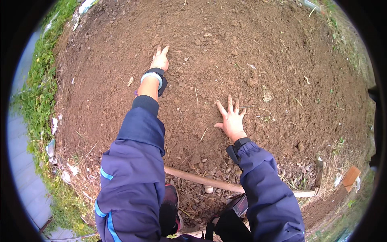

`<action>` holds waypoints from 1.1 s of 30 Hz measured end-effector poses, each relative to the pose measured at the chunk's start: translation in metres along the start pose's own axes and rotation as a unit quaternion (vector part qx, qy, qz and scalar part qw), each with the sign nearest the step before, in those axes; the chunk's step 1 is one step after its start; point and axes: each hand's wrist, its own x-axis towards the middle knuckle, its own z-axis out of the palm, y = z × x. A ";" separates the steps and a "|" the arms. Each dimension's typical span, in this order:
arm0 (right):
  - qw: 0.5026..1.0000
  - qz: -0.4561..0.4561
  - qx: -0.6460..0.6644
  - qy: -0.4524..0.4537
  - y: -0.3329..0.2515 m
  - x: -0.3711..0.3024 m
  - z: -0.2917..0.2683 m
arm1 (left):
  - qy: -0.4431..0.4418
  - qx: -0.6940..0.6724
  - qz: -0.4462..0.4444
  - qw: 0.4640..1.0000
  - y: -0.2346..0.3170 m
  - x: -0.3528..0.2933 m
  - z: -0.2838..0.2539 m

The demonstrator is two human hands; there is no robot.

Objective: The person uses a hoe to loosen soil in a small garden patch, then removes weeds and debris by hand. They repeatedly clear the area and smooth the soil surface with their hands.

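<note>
My left hand (160, 61) reaches far out over the brown soil (209, 48), its fingers stretched and apart at the surface. A pale band and a dark strap circle that wrist. Closer to me, on the right, my right hand (232, 122) is spread over the soil with dirt on its fingertips. Neither hand holds anything. A thin dry straw (248, 107) lies by its fingers. Whether the palms press on the ground cannot be seen from above.
A long wooden tool handle (201, 178) lies across the ground before my feet, passing under my right forearm, with a dark upright end piece (319, 173) at right. Green plants (40, 84) and white scraps (66, 176) line the left edge. A brown block (351, 178) lies right.
</note>
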 end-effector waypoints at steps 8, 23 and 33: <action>1.000 0.007 -0.009 0.005 0.003 0.006 0.007 | 0.061 0.068 0.004 0.996 -0.011 0.006 0.019; 0.999 0.003 0.044 -0.002 0.006 0.007 0.004 | 0.117 -0.053 0.102 0.986 -0.018 -0.045 0.047; 0.999 0.001 0.040 -0.011 0.005 0.007 0.002 | 0.108 -0.105 0.127 0.980 0.027 -0.025 0.042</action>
